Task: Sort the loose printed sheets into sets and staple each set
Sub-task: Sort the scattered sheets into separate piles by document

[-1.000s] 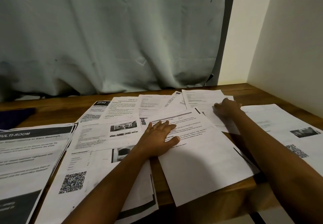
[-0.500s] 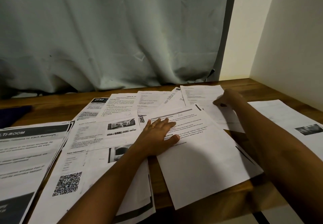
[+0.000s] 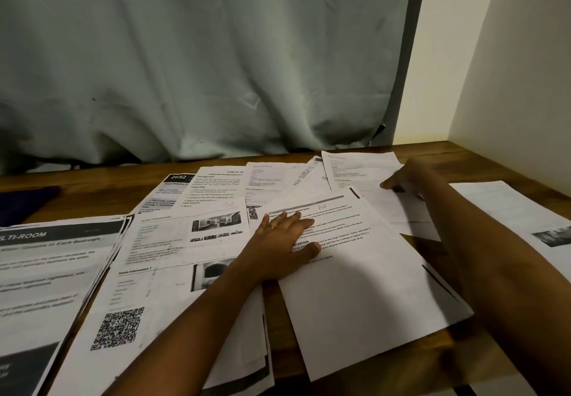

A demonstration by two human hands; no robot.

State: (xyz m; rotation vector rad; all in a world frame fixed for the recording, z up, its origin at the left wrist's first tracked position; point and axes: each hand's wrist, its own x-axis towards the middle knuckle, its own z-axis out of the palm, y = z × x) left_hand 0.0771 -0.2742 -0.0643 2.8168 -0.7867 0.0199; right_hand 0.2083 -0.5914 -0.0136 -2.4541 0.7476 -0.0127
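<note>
Several loose printed sheets lie spread over a wooden table (image 3: 92,185). My left hand (image 3: 282,241) rests flat, fingers straight, on a sheet marked "A2" (image 3: 364,287) in the middle. My right hand (image 3: 408,179) reaches to the far right and pinches a text sheet (image 3: 358,167) at its right edge, fingers curled. A sheet with a QR code (image 3: 123,327) lies near the front left. A stack headed "MULTI-ROOM" (image 3: 40,272) sits at the far left. No stapler is in view.
A pale curtain (image 3: 200,61) hangs behind the table. A white wall (image 3: 519,71) closes the right side. Another sheet with a dark photo (image 3: 525,216) lies under my right forearm. A dark purple object (image 3: 21,201) sits at the left edge.
My right hand has shifted a little along the far text sheet and now pinches its edge. My left hand stays flat on the "A2" sheet. The view has tilted slightly.
</note>
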